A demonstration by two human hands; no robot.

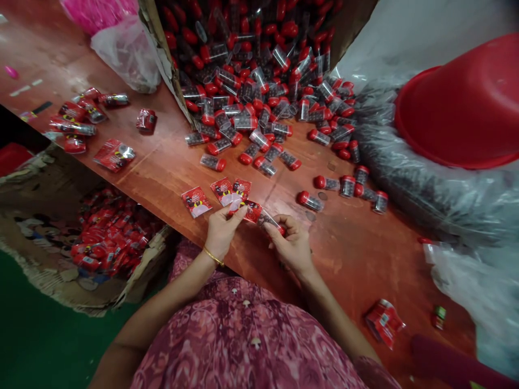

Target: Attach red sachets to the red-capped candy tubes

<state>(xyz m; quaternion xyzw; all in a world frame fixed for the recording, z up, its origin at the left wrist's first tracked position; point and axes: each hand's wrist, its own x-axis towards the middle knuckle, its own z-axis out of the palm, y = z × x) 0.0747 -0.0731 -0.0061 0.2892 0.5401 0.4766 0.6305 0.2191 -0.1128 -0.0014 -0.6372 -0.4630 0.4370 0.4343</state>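
My left hand (221,233) pinches a red printed sleeve (253,212) between thumb and fingers, above the front of the table. In my right hand (295,244) is a small clear tube (267,220) with dark contents, its end meeting the sleeve's right edge. Whether the tube is inside the sleeve, I cannot tell. Just beyond my left hand lie more flat red sleeves (197,202), some overlapping. A loose red-capped tube (310,201) rests on the table past my right hand.
A tipped carton (160,48) spills red-capped tubes (243,121) across the brown table (162,186). Wrapped tubes (73,127) lie at left. Below, a torn carton (36,265) holds red packets (113,232). At right, a red bucket (462,102) sits on a filled plastic bag (397,200).
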